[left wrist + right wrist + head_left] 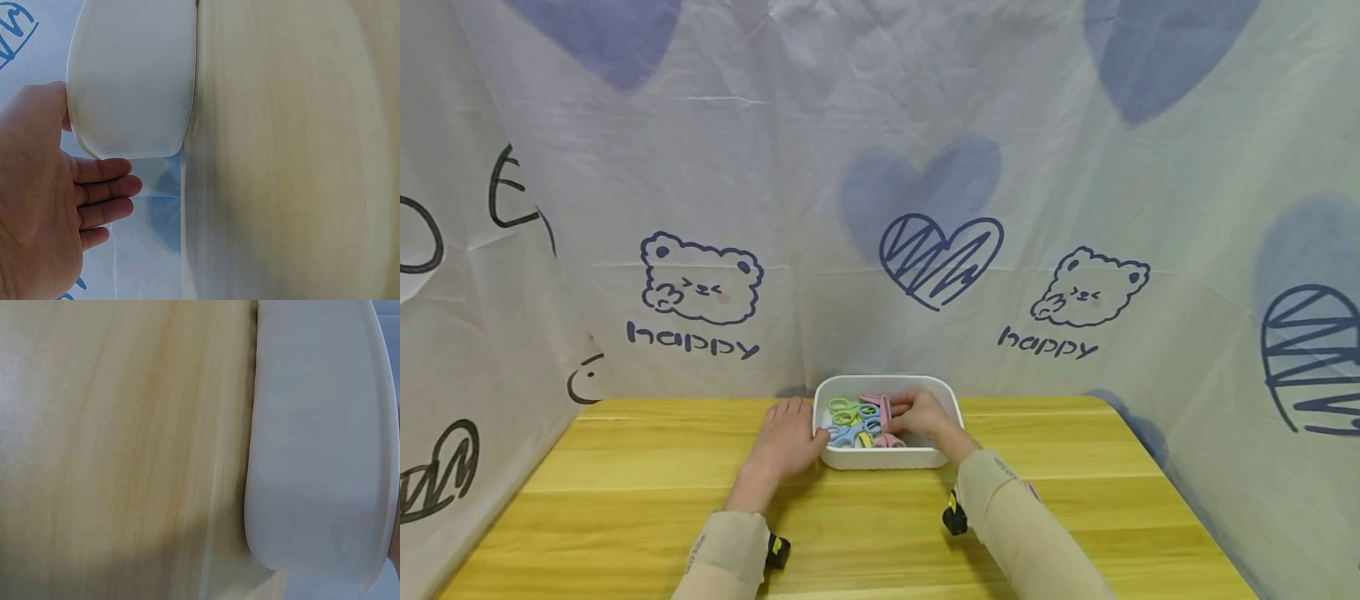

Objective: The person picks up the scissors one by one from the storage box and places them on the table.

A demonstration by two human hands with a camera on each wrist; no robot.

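Note:
A white plastic bin (887,459) stands at the back edge of the table. My left hand (786,437) holds its left end, thumb over the rim and fingers along the outside wall; the left wrist view shows those fingers (106,190) against the end of the bin. My right hand (925,414) reaches inside over the right part and pinches a pink, angled plastic piece (886,410), whose kind I cannot tell. Left of it lie small scissors: green ones (842,409), blue ones (846,435) and pink handles (890,441). In the right wrist view, the bin wall hides most of my right hand.
The yellow wood-grain table (865,533) extends in front of the bin and to both sides. A pale cloth backdrop (820,275) with hearts and bears hangs right behind the table's back edge. Small black wrist cameras sit on both sleeves.

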